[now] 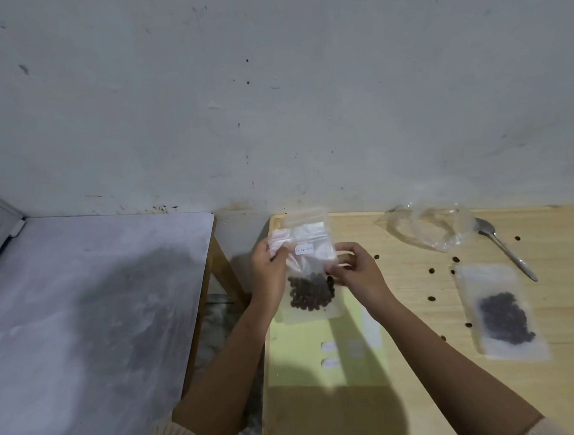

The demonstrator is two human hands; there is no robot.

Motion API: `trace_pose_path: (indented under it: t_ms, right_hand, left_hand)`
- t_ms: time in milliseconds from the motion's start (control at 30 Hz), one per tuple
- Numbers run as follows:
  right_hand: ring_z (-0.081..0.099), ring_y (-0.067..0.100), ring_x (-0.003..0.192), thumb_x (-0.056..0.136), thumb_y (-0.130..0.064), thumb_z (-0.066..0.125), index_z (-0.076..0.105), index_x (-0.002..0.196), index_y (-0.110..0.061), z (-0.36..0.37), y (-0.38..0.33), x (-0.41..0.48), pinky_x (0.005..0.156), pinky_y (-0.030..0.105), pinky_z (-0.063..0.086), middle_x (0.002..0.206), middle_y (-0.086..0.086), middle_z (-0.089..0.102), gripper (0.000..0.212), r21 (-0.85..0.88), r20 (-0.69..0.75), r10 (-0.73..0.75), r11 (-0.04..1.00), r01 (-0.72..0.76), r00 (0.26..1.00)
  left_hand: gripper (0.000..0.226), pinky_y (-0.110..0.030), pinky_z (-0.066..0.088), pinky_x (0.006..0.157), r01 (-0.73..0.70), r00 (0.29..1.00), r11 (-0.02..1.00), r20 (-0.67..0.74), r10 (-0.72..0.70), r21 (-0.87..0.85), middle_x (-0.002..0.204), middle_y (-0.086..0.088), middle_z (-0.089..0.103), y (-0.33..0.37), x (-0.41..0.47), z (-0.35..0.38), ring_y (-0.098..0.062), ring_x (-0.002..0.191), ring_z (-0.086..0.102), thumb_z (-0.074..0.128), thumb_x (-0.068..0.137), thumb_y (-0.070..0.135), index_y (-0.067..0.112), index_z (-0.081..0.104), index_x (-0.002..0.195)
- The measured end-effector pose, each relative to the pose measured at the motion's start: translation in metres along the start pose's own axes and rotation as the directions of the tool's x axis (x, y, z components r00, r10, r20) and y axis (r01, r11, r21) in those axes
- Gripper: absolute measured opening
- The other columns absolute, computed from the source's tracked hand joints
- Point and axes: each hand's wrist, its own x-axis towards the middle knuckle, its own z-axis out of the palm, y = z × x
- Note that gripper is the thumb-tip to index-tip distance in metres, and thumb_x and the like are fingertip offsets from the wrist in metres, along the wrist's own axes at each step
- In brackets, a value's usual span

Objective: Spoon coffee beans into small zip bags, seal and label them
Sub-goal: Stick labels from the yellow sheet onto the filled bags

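Observation:
I hold a small clear zip bag (pixel 306 249) upright above the wooden table (pixel 412 310); dark coffee beans (pixel 312 293) fill its bottom and a small white label (pixel 304 249) sits on its front. My left hand (pixel 269 272) pinches the bag's left edge. At the bag's right side my right hand (pixel 356 270) pinches it with curled fingers. A second filled zip bag (pixel 501 311) lies flat on the table to the right. A metal spoon (pixel 504 246) lies at the back right.
A crumpled clear plastic bag (pixel 430 225) lies at the table's back. Several loose beans (pixel 431 271) are scattered on the wood. A pale yellow label sheet (pixel 327 352) with white stickers lies under my arms. A grey-topped table (pixel 93 313) stands to the left.

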Motion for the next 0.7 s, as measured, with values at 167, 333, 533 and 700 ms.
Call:
trace_pose_path:
  t_ms: [167,333,533,700]
  right_hand:
    - [0.058,0.022,0.069,0.078,0.003,0.065,0.055,0.089,-0.016,-0.009,0.009,0.042,0.071,0.039,0.053,0.082,0.007,0.059,0.024,-0.1,-0.121,-0.015,0.995,0.003,0.993]
    - [0.06,0.018,0.074,0.077,0.007,0.063,0.053,0.08,-0.021,-0.004,0.014,0.08,0.059,0.007,0.046,0.079,-0.003,0.06,0.03,-0.214,-0.2,-0.139,0.972,0.095,0.97]
    - [0.055,0.02,0.089,0.078,0.005,0.059,0.061,0.1,-0.01,-0.006,0.023,0.116,0.068,0.003,0.037,0.099,0.007,0.061,0.027,-0.45,-0.115,-0.248,0.876,0.172,0.962]
    - [0.049,0.028,0.116,0.091,-0.01,0.051,0.056,0.123,-0.006,-0.004,0.036,0.127,0.099,0.026,0.035,0.126,0.014,0.051,0.033,-0.633,0.106,-0.217,0.738,0.234,0.97]
  left_hand:
    - [0.04,-0.03,0.051,0.091,0.11,0.994,0.993,0.006,-0.111,0.046,0.118,-0.006,0.059,-0.009,0.041,0.02,-0.018,0.105,0.06,0.056,0.093,0.024,0.008,0.045,0.128]
    - [0.05,-0.018,0.041,0.096,0.067,0.998,0.989,0.005,-0.068,0.134,0.135,-0.014,0.047,-0.033,0.063,0.033,-0.022,0.124,0.045,0.057,0.09,0.001,0.0,0.038,0.137]
    - [0.063,-0.026,0.023,0.113,-0.021,0.995,0.918,0.101,-0.021,0.396,0.151,-0.009,0.029,-0.049,0.086,0.045,-0.022,0.139,0.028,0.06,0.09,0.012,0.006,0.028,0.144]
    - [0.062,-0.023,0.014,0.111,-0.032,0.985,0.749,0.15,-0.091,0.662,0.156,-0.01,0.016,-0.061,0.099,0.047,-0.021,0.143,0.017,0.054,0.094,0.028,0.004,0.026,0.144]
